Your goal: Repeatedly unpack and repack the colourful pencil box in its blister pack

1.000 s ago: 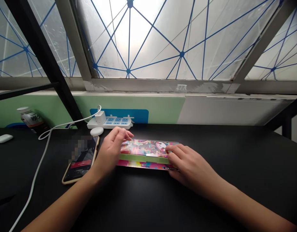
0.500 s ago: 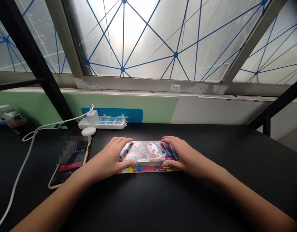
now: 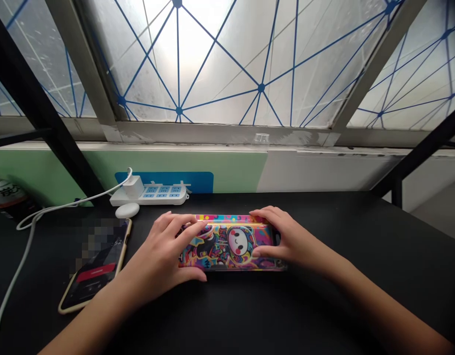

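A bright, multicoloured pencil box (image 3: 222,249) with a round-faced cartoon figure lies lengthwise between my hands on the black desk. My left hand (image 3: 173,246) is over its left end, fingers spread. The index fingertip rests near the back of the top, and the thumb sticks out by the front edge. At the right end, my right hand (image 3: 277,236) grips the box, thumb on the printed face and fingers at the back edge. Both ends are partly covered by my hands.
Left of the box lies a phone (image 3: 97,268) in a pale case. Behind it are a round white object (image 3: 127,211) and a white power strip (image 3: 160,198) with a charger and cable (image 3: 25,251). A bottle (image 3: 7,192) stands far left. Windows rise behind the desk.
The box's face has turned more toward me, and a strip along its back now shows. My left hand has shifted and spread, its thumb leaving the front face. The view has moved slightly right.
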`<state>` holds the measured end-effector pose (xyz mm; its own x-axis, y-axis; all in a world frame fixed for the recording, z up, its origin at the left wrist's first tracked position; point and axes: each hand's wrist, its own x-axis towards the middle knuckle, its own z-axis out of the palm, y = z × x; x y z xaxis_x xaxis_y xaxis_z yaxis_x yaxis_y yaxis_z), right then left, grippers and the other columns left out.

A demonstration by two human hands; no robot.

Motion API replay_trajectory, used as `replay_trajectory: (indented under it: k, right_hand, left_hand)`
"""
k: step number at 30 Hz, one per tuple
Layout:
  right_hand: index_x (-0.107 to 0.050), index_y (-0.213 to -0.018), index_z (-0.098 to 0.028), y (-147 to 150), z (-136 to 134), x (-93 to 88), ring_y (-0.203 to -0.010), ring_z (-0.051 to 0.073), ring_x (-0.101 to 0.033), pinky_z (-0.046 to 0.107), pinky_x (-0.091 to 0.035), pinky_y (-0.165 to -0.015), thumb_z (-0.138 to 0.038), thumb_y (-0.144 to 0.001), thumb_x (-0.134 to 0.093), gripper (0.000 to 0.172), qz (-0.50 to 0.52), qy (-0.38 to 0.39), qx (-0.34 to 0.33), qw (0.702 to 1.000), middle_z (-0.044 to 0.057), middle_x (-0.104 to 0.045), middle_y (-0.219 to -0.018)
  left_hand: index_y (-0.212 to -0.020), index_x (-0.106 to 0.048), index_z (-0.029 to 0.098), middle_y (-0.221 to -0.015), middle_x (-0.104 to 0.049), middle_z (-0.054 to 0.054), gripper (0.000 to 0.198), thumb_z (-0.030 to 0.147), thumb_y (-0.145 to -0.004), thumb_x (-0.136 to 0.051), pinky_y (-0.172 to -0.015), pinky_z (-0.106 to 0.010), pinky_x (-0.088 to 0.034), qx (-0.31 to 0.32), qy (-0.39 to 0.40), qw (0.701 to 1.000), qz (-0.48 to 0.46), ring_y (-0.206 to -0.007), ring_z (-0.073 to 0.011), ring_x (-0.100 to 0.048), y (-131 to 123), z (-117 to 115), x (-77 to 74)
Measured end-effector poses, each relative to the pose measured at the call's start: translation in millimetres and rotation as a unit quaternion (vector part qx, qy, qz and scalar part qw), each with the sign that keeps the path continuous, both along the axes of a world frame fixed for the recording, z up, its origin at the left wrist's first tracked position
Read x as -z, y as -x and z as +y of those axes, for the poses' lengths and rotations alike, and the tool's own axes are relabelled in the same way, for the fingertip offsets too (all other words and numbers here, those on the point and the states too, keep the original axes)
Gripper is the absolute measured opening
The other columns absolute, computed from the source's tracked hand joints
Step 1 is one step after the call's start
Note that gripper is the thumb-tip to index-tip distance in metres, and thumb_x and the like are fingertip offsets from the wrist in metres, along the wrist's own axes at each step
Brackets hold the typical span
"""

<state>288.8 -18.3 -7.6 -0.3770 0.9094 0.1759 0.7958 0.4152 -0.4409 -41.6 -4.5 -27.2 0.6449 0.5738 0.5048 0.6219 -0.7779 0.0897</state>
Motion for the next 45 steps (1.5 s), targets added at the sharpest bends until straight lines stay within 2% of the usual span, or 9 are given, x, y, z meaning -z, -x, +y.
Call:
replay_trajectory:
  k: [6, 10, 14, 17, 21, 26, 32, 36, 45]
  right_hand:
    - [-0.050, -0.131, -0.024, 7, -11, -2.1, -0.109, 0.028, -0.056, 0.043, -0.050, -0.092, -0.052, -0.074, -0.080, 0.071, -0.022, -0.125, -0.016, 0.992, 0.011, -0.059, -0.120]
    - [-0.050, -0.119, -0.020, 13, -16, -1.0, -0.098, 0.025, -0.061, 0.049, -0.040, -0.102, -0.038, -0.081, -0.077, 0.050, -0.071, -0.251, -0.031, 0.965, 0.008, -0.064, -0.107]
    - [-0.053, -0.109, -0.019, 20, -23, 3.7, -0.084, 0.021, -0.065, 0.051, -0.036, -0.105, -0.024, -0.093, -0.062, 0.020, -0.134, -0.270, -0.048, 0.952, 0.005, -0.069, -0.097]
    - [-0.056, -0.110, -0.018, 27, -30, 7.5, -0.088, 0.023, -0.068, 0.048, -0.042, -0.100, -0.023, -0.094, -0.058, 0.017, -0.156, -0.259, -0.061, 0.951, 0.007, -0.072, -0.103]
    - [-0.059, -0.121, -0.017, 37, -34, 12.7, -0.099, 0.027, -0.068, 0.047, -0.048, -0.093, -0.023, -0.095, -0.055, 0.027, -0.176, -0.263, -0.082, 0.945, 0.009, -0.072, -0.115]
    - [-0.061, -0.127, -0.018, 44, -30, 23.2, -0.123, 0.029, -0.059, 0.048, -0.047, -0.101, -0.028, -0.098, -0.052, 0.032, -0.160, -0.233, -0.141, 0.949, 0.012, -0.065, -0.134]
    - [-0.049, -0.145, -0.018, 48, -28, 26.7, -0.140, 0.034, -0.043, 0.051, -0.039, -0.112, -0.050, -0.088, -0.067, 0.068, -0.175, -0.147, -0.194, 0.954, 0.013, -0.047, -0.151]
    - [-0.043, -0.150, -0.021, 44, -26, 20.7, -0.142, 0.034, -0.040, 0.052, -0.036, -0.115, -0.062, -0.085, -0.064, 0.080, -0.153, -0.095, -0.210, 0.961, 0.013, -0.044, -0.153]
    - [-0.042, -0.150, -0.028, 33, -26, 6.4, -0.141, 0.033, -0.041, 0.052, -0.035, -0.115, -0.065, -0.082, -0.064, 0.080, -0.115, -0.028, -0.207, 0.971, 0.010, -0.044, -0.153]
  left_hand:
    - [-0.144, -0.040, 0.024, -0.135, -0.058, -0.013, 0.075, 0.051, -0.083, -0.073, -0.115, -0.059, -0.024, -0.050, -0.060, 0.997, 0.009, -0.125, -0.0345, -0.051, 11, 8, -9.1]
    - [-0.134, -0.049, 0.025, -0.119, -0.067, -0.009, 0.054, 0.039, -0.087, -0.071, -0.114, -0.059, -0.025, -0.044, -0.085, 0.995, 0.024, -0.107, -0.0289, -0.063, 16, 10, -12.6]
    - [-0.112, -0.057, 0.022, -0.105, -0.070, -0.005, 0.022, 0.028, -0.092, -0.064, -0.108, -0.055, -0.033, -0.020, -0.089, 0.994, 0.052, -0.090, -0.0246, -0.067, 9, 2, -10.5]
    - [-0.108, -0.056, 0.019, -0.105, -0.071, -0.008, 0.016, 0.024, -0.093, -0.059, -0.102, -0.053, -0.039, -0.025, -0.064, 0.994, 0.084, -0.090, -0.0260, -0.069, 1, -7, -8.7]
    - [-0.108, -0.060, 0.022, -0.108, -0.071, -0.005, 0.028, 0.024, -0.083, -0.074, -0.096, -0.051, -0.045, -0.036, -0.014, 0.990, 0.136, -0.095, -0.0281, -0.068, -6, -17, -13.0]
    - [-0.123, -0.061, 0.027, -0.117, -0.068, -0.006, 0.050, 0.038, -0.078, -0.080, -0.099, -0.051, -0.047, -0.048, 0.070, 0.983, 0.163, -0.108, -0.0298, -0.063, -12, -21, -13.2]
    - [-0.158, -0.020, 0.030, -0.163, -0.027, -0.013, 0.096, 0.074, -0.081, -0.058, -0.115, -0.065, -0.022, -0.049, 0.163, 0.973, 0.156, -0.149, -0.0389, -0.022, -10, -17, 5.8]
    - [-0.159, -0.012, 0.027, -0.165, -0.017, -0.013, 0.098, 0.078, -0.084, -0.047, -0.117, -0.063, -0.018, -0.053, 0.206, 0.966, 0.149, -0.151, -0.0372, -0.011, -7, -14, 5.5]
    - [-0.157, -0.023, 0.029, -0.162, -0.027, -0.011, 0.097, 0.082, -0.080, -0.048, -0.116, -0.069, -0.013, -0.085, 0.221, 0.961, 0.141, -0.149, -0.0377, -0.022, -5, -11, 1.8]
